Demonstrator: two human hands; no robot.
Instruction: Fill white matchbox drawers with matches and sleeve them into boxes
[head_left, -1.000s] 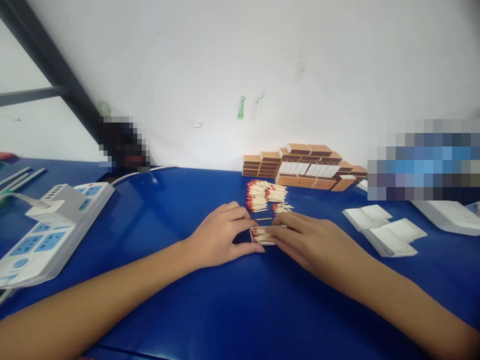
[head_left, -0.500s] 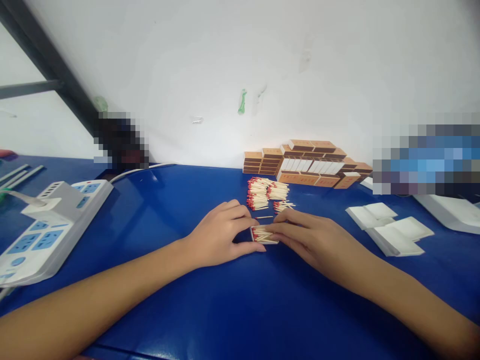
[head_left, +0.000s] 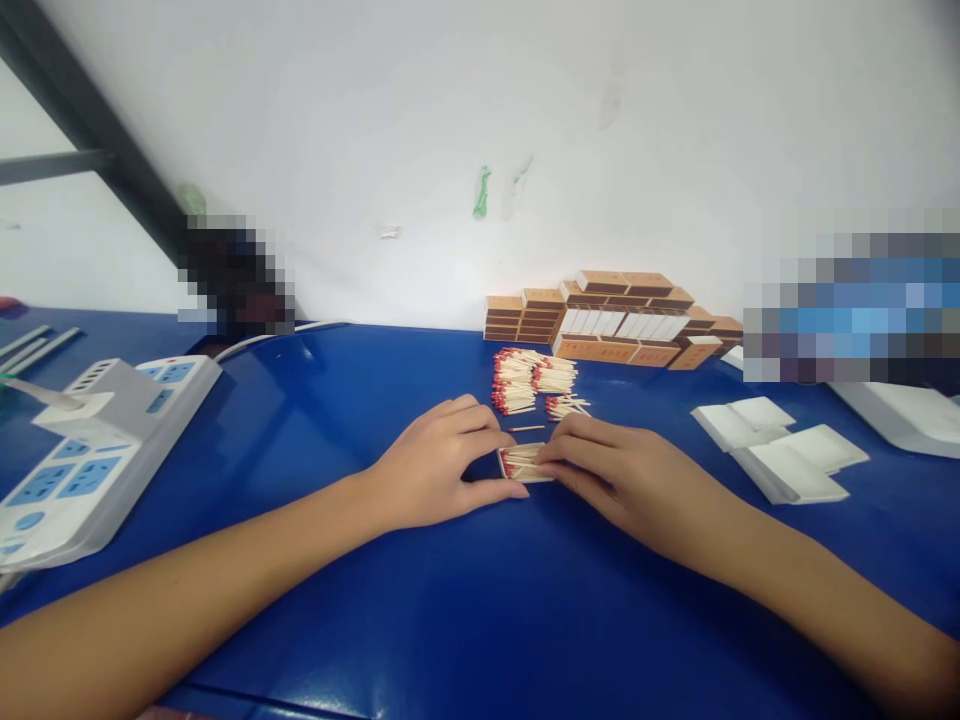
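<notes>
A small white matchbox tray (head_left: 501, 465) lies on the blue table, with red-headed matches (head_left: 519, 460) inside it. My left hand (head_left: 454, 455) grips the tray's left end, index finger at the far side and thumb along the near side. From the right, my right hand (head_left: 615, 465) has its fingers bent together over the tray's right end, on the matches there; its fingertips partly hide them. One loose match (head_left: 527, 429) lies just beyond the tray. Behind it are heaps of matches (head_left: 517, 380) and a smaller bunch (head_left: 564, 407).
Stacked brown matchboxes (head_left: 622, 290) stand against the white wall (head_left: 420, 130). Several empty white trays (head_left: 799, 460) sit to the right. A power strip (head_left: 112, 440) with a plugged-in adapter is at the left on the blue table (head_left: 337, 620). Blurred patches cover both sides.
My right fingers have shifted slightly at the tray's right end and look drawn closer together. The left hand keeps its hold. The whole view has moved a little.
</notes>
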